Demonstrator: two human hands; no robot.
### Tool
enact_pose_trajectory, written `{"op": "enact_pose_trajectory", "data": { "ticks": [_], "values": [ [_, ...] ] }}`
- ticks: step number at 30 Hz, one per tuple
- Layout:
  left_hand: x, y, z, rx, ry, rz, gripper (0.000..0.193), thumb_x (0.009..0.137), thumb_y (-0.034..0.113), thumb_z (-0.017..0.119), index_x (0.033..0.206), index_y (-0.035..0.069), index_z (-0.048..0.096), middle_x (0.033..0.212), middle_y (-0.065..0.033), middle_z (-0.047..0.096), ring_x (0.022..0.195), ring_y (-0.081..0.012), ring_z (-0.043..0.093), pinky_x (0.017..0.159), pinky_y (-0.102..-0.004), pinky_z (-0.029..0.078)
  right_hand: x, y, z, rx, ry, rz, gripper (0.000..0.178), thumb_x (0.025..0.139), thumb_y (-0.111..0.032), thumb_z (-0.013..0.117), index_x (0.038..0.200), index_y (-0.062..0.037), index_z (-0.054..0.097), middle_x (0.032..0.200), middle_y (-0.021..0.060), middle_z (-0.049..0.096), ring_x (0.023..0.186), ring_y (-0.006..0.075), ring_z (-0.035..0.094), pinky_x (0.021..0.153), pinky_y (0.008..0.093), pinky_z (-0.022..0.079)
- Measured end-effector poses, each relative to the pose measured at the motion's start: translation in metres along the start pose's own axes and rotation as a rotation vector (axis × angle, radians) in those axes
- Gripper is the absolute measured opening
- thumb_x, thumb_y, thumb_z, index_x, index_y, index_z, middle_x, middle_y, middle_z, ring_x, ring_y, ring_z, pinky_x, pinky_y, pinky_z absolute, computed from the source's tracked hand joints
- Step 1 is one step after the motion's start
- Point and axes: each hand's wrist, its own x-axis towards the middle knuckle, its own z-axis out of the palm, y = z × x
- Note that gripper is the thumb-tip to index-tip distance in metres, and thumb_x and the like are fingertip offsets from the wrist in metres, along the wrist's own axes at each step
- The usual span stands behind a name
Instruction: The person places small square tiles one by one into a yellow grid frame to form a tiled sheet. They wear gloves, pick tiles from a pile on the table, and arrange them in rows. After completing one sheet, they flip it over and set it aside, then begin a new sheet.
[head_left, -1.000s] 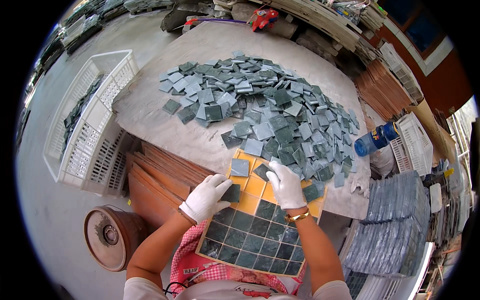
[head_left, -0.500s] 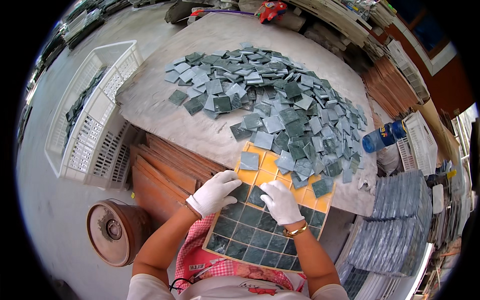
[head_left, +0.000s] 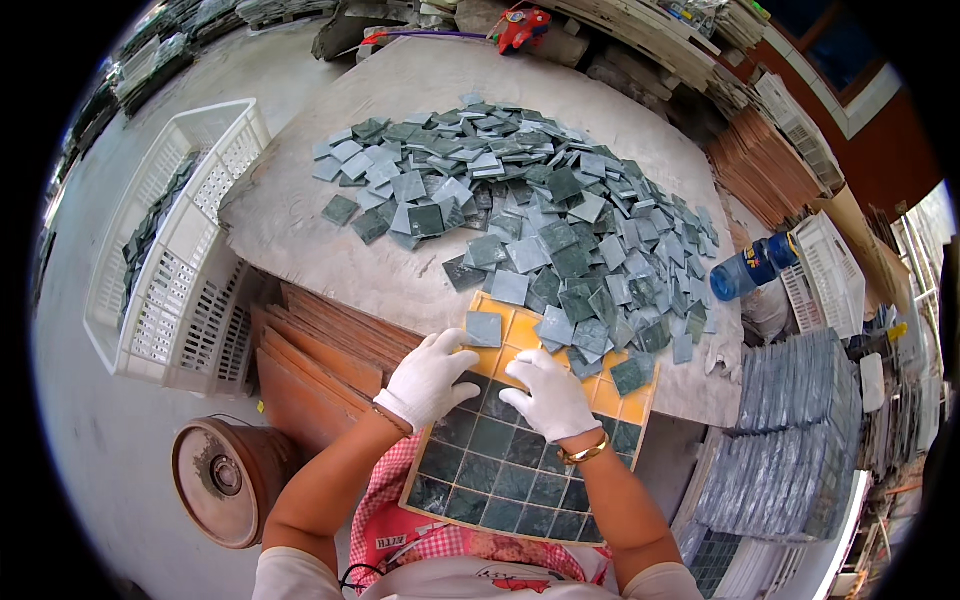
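A yellow grid tray (head_left: pixel 520 331) lies before me, its near rows filled with dark green square stone tiles (head_left: pixel 470 472). My left hand (head_left: pixel 430 382), in a white glove, is over the tray's left edge, thumb and fingers apart, just below a loose grey tile (head_left: pixel 484 329) on the far left cells. My right hand (head_left: pixel 552 396), also gloved and wearing a gold bracelet, hovers over the middle of the tray. Its fingers and thumb are spread, with no tile visible between them. Several loose tiles overlap the tray's far right part.
A large heap of loose tiles (head_left: pixel 560 215) covers the pale stone table (head_left: pixel 290 215). Left stand a white plastic crate (head_left: pixel 185 290), brown boards (head_left: pixel 310 365) and a rusty round bucket (head_left: pixel 232 480). Right are a blue bottle (head_left: pixel 745 272) and stacked wrapped tile sheets (head_left: pixel 790 440).
My right hand has drawn slightly left and its fingers have parted over the row it was touching. The left hand's fingers have shifted up toward the loose grey tile. The view has tilted slightly.
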Motion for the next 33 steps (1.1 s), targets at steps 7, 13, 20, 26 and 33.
{"op": "enact_pose_trajectory", "data": {
  "ticks": [7,13,20,26,33],
  "values": [
    [0.046,-0.017,0.013,0.099,0.098,0.029,0.038,0.071,0.011,0.069,0.107,0.005,0.056,0.11,-0.0123,0.053,0.103,-0.0324,0.053,0.088,-0.0369,0.046,0.086,0.021,-0.012,-0.183,0.34,-0.154,0.037,0.074,-0.017,0.069,0.107,-0.0091,0.057,0.105,0.0084,0.057,0.097,0.0299,0.057,0.077,0.0387,0.05],
    [0.049,-0.025,-0.004,-0.144,0.198,0.094,0.019,0.082,0.008,0.056,0.101,0.006,0.06,0.091,-0.0145,0.058,0.083,-0.0348,0.059,0.071,-0.0408,0.049,0.104,0.039,-0.01,-0.206,0.417,-0.208,0.02,0.086,-0.013,0.055,0.106,-0.011,0.057,0.089,0.0103,0.062,0.088,0.0322,0.06,0.075,0.04,0.05],
    [0.035,-0.03,0.009,-0.218,0.078,0.019,0.021,0.081,0.01,0.06,0.103,0.007,0.062,0.093,-0.0156,0.059,0.085,-0.0356,0.06,0.074,-0.0404,0.049,0.038,0.035,-0.008,0.155,0.141,-0.031,0.024,0.086,-0.013,0.055,0.109,-0.0055,0.058,0.099,0.0153,0.065,0.094,0.0334,0.061,0.079,0.0385,0.048],
    [0.033,-0.021,0.013,-0.118,0.046,-0.066,0.033,0.077,0.013,0.066,0.109,0.006,0.06,0.114,-0.0147,0.051,0.097,-0.0344,0.057,0.084,-0.0396,0.048,0.021,0.034,0.009,0.189,0.252,-0.034,0.032,0.078,-0.013,0.064,0.108,-0.0048,0.06,0.103,0.0138,0.057,0.087,0.0306,0.058,0.079,0.0373,0.048],
    [0.027,-0.02,0.011,-0.147,0.019,0.016,0.043,0.072,0.012,0.071,0.112,0.003,0.058,0.118,-0.0161,0.048,0.103,-0.0344,0.054,0.089,-0.038,0.046,0.008,0.028,0.024,0.147,0.218,-0.021,0.035,0.076,-0.012,0.068,0.109,-0.0063,0.057,0.105,0.0116,0.053,0.096,0.031,0.056,0.08,0.0387,0.048]
  ]
}}
